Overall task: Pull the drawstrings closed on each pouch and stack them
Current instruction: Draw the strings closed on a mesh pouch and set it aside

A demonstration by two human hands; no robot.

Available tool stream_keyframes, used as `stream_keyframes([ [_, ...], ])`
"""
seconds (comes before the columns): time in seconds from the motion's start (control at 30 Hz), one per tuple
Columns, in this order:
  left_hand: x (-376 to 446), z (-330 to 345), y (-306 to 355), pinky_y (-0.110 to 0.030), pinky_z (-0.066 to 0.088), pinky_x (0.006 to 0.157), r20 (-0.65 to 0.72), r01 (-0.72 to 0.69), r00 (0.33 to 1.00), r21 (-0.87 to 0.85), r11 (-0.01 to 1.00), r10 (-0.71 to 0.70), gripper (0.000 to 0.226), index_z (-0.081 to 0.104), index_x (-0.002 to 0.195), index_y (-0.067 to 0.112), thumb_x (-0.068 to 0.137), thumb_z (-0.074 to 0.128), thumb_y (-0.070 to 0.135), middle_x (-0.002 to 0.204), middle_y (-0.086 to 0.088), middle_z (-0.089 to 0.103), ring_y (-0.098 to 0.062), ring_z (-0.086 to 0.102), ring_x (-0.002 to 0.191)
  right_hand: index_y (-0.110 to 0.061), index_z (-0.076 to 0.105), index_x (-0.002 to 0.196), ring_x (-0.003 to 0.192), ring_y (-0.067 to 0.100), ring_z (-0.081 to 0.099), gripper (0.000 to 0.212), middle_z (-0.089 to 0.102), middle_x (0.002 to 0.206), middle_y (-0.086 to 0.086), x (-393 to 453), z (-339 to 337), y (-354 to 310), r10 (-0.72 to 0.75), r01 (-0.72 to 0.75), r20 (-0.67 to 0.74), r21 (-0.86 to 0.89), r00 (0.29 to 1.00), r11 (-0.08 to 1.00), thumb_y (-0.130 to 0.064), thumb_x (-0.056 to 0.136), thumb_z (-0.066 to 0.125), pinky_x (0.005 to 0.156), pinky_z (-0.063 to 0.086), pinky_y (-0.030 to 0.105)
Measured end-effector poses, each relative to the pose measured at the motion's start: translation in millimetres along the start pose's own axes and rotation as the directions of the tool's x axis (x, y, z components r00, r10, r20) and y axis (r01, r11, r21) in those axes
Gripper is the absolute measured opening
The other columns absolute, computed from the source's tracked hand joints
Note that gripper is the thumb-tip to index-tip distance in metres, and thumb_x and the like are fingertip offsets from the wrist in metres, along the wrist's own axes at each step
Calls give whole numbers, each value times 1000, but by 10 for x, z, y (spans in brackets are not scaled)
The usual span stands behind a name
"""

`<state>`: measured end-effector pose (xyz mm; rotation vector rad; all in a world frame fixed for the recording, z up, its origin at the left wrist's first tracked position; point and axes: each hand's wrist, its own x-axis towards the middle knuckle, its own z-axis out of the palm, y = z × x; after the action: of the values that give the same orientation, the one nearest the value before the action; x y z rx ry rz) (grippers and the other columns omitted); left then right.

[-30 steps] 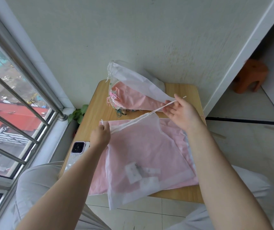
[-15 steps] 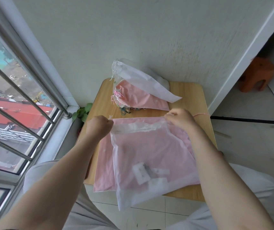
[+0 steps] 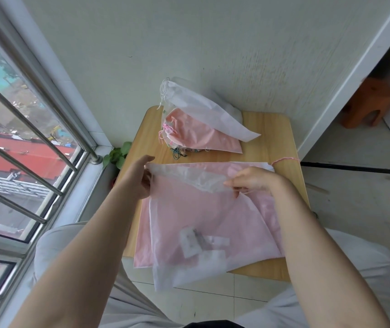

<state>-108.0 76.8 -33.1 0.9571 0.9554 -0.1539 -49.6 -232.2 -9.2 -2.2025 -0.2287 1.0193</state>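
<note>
Pinching the top hem of a sheer white pouch [image 3: 203, 223] at both ends: left hand [image 3: 139, 178] gripping the left corner, palm turned inward; right hand [image 3: 253, 181] knuckles-up, clamped on the gathered right end. Lying flat over a pink pouch [image 3: 146, 233] on a small wooden table [image 3: 274, 133]. Behind, 2 cinched pouches [image 3: 198, 124], thin and crinkly, stacked near the wall.

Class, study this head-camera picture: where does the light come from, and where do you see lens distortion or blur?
Head view: soft daylight enters from the window on the left, with no hard shadows on the table; wide-angle distortion bends the window bars and the wall corner; the left hand, right hand and white pouch look slightly soft.
</note>
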Motion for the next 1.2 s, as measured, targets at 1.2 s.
stream_keyframes([
  [1.2, -95, -427, -223, -21, 29, 59, -47, 58, 995, -410, 910, -84, 31, 41, 61, 17, 88, 57, 17, 48, 5, 34, -10, 32, 45, -18, 51, 75, 49, 9, 36, 19, 36, 55, -3, 126, 250, 523, 411, 389, -364, 921, 836, 24, -18, 94, 53, 49, 24, 20],
])
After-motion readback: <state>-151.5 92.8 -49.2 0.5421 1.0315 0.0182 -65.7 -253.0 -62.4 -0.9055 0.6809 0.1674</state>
